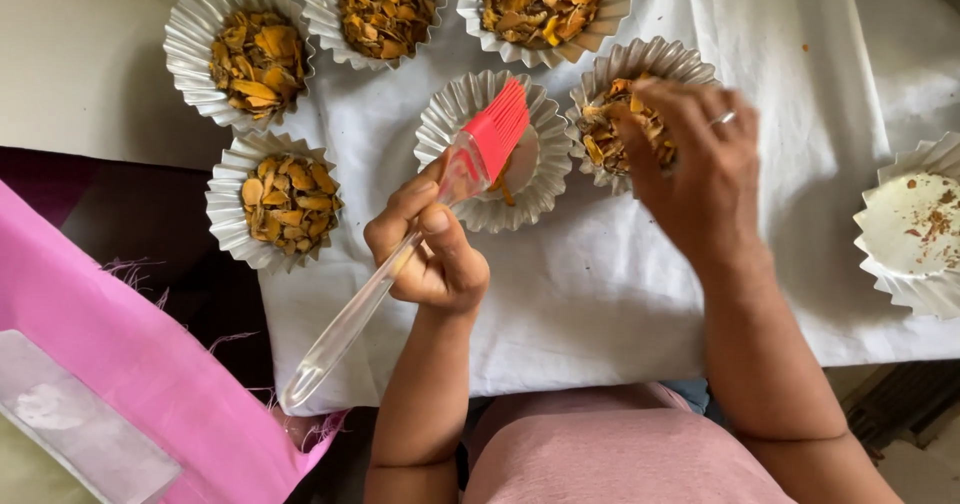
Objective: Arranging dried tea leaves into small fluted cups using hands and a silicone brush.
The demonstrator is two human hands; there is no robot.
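My left hand (432, 247) grips the clear handle of a pastry brush (470, 159); its red bristles rest over a nearly empty fluted paper cup (455, 114). Over the neighbouring fluted cup (660, 59) hovers my right hand (695, 164), a ring on one finger, its fingers curled into the heap of orange dried chips (603, 144) there. Whether the fingers pinch any chips is hidden by the hand and blur.
Several more fluted cups of orange chips stand on the white cloth (620, 294): one (260, 59) at far left, one (285, 201) below it, two (385, 4) (545, 4) along the top. An almost empty cup (915, 224) sits at right. Pink fabric (130, 354) lies at lower left.
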